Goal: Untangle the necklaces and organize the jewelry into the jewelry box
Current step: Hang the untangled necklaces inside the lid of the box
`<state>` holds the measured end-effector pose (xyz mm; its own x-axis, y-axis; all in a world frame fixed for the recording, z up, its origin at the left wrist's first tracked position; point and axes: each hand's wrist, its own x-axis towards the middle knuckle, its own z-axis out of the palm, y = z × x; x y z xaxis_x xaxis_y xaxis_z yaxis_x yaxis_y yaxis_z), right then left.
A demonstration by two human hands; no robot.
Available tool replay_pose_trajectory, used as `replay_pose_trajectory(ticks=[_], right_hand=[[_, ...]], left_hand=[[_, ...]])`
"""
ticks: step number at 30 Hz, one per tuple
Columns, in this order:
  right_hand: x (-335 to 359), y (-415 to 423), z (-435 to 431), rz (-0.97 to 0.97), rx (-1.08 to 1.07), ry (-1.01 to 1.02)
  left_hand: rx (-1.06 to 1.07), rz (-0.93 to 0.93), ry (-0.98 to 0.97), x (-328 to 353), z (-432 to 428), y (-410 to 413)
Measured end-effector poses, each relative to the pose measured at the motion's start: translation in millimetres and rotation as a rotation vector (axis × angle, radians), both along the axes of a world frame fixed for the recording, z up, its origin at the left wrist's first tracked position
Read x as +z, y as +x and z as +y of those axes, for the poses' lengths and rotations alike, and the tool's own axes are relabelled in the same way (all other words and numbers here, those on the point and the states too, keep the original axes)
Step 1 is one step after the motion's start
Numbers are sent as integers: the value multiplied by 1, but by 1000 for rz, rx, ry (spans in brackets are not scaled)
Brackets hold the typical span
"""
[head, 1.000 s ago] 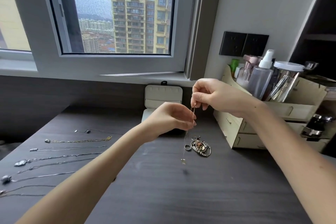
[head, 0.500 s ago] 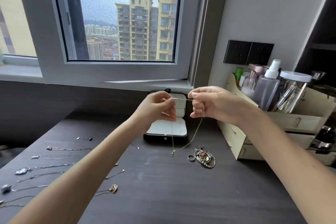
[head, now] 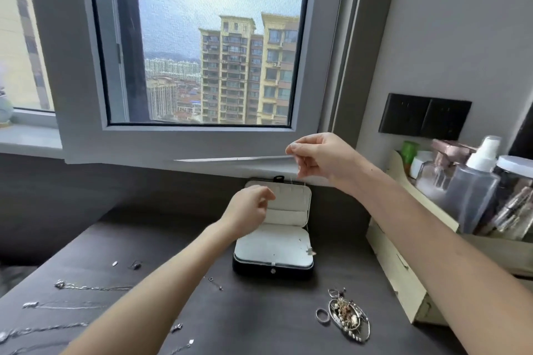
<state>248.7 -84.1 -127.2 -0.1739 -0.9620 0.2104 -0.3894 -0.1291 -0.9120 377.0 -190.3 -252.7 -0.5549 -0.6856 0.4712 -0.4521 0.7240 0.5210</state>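
An open jewelry box (head: 272, 270), black outside and cream inside, stands at the back of the dark desk (head: 259, 326) with its lid upright. My right hand (head: 320, 158) is raised above the box and pinches a thin necklace chain (head: 307, 210). The chain hangs straight down, and its small pendant (head: 311, 252) dangles over the right side of the box's base. My left hand (head: 250, 210) hovers in front of the lid with loosely curled fingers, and I see nothing in it. A tangled jewelry pile (head: 349, 318) and a ring (head: 322, 316) lie in front of the box on the right.
Several straightened necklaces (head: 92, 287) lie in rows on the desk's left, with small loose pieces (head: 176, 327) near my left forearm. A cream wooden organizer (head: 403, 271) with bottles (head: 473, 190) fills the right side. A window sill runs behind the box.
My right hand has lifted the chain higher and to the right. My left hand has let go of it and dropped in front of the box lid. The view has tilted upward.
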Motion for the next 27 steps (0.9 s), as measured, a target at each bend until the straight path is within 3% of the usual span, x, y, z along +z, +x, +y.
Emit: replay_pose_trajectory(ticks=[3, 6, 16, 22, 27], right_hand=[[2, -9, -15, 25, -83, -14], [3, -17, -24, 36, -149, -53], [11, -29, -56, -57, -161, -163], [6, -33, -77, -95, -146, -144], [-9, -39, -90, -51, -180, -118]], left_hand=[[56, -188, -238, -24, -18, -18], [163, -320, -345, -39, -25, -30], [184, -389, -397, -61, -33, -40], [156, -366, -536, -73, -34, -43], [113, -277, -479, -71, -27, -48]])
